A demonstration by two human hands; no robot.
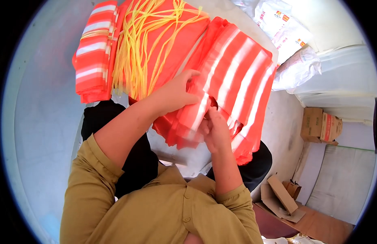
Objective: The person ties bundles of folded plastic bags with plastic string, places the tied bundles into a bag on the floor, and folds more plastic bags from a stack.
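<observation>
A thick stack of red-and-white striped plastic bags point(237, 75) lies over my knees and the edge of the work surface, its near end loose and slightly blurred. My left hand point(178, 91) rests at the stack's left side, thumb and forefinger spread in a curve with a gap between them. Lower right, my right hand point(215, 128) has its fingers closed on the near part of the bags, beside a dark opening between layers. Some of its fingertips are hidden by the plastic.
Yellow strips point(143, 44) lie in a loose bunch on red plastic point(188, 34). A folded striped bundle point(93, 61), tied round with a band, sits at the far left. White printed sacks point(284, 32), a cardboard box point(320, 125) and flattened cardboard point(280, 199) are to the right.
</observation>
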